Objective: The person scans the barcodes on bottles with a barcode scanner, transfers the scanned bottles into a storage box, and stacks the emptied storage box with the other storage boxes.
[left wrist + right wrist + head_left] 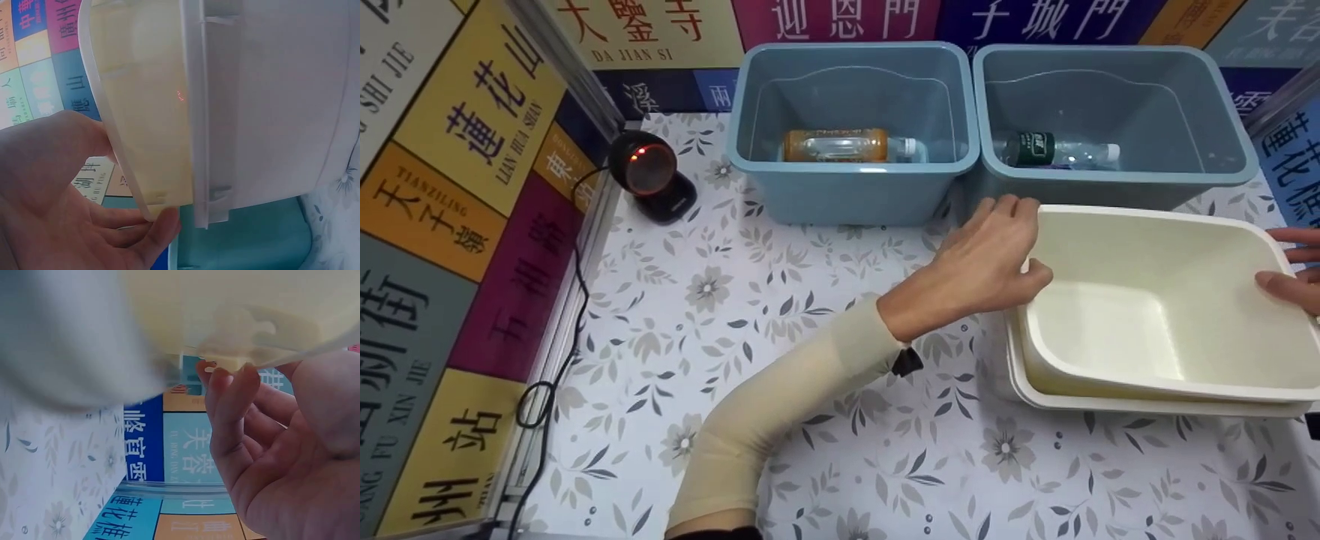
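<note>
Two cream-white plastic bins are nested, the upper bin (1110, 330) sitting partly inside the lower bin (1039, 397). My left hand (990, 259) grips the upper bin's rim at its left end, the thumb on the inner side. At the opposite end, my right hand (1297, 274) holds the rim with the thumb over the edge; part of this hand is outside the head view. From the left wrist, the upper bin's yellowish wall (146, 112) rises above the lower bin's rim (197, 112). The right wrist view shows my right fingers (233, 405) curled under the rim.
Behind stand two blue-grey bins, the left bin (847, 195) with an orange-labelled bottle (836, 145) and the right bin (1110, 176) with a green-labelled bottle (1035, 148). A black scanner (649, 176) with a red light stands at left, its cable (577, 300) along the sign-covered wall.
</note>
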Tool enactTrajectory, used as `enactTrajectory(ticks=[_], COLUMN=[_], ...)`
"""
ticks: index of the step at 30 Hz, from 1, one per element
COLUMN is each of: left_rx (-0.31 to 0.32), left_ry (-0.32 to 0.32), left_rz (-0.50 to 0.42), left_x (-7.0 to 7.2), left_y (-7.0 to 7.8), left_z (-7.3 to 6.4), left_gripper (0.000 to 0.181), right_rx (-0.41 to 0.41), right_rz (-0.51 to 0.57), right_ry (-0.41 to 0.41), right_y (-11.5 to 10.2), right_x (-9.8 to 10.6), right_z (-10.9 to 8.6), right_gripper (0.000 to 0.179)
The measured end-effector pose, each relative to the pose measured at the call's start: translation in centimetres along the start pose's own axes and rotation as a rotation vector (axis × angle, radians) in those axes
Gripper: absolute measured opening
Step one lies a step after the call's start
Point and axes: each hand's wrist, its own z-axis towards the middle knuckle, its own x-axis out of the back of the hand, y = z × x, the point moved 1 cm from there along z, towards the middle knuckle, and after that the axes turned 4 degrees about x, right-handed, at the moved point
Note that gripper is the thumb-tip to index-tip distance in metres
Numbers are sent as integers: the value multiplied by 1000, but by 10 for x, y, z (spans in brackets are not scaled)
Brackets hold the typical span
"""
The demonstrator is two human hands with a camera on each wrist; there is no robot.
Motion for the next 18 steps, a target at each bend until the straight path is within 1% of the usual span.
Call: enactTrajectory(ticks=[2, 5, 7, 13, 18], left_rx=[12, 6, 2, -26, -13], left_ry=[-1, 9, 21, 80, 69], left_rz=[30, 57, 59, 51, 33], left_x=[-4, -11, -14, -20, -20], left_y=[0, -1, -2, -4, -5], left_z=[-1, -2, -4, -7, -8], left_gripper=[47, 47, 48, 50, 53], right_rx=[9, 22, 32, 14, 17], right_rz=[-22, -47, -56, -81, -115], right_ry=[-2, -8, -12, -3, 11], right_y=[2, 3, 5, 9, 9], right_x=[-1, -2, -3, -4, -6], right_z=[0, 1, 2, 4, 5], right_gripper=[67, 65, 65, 70, 70])
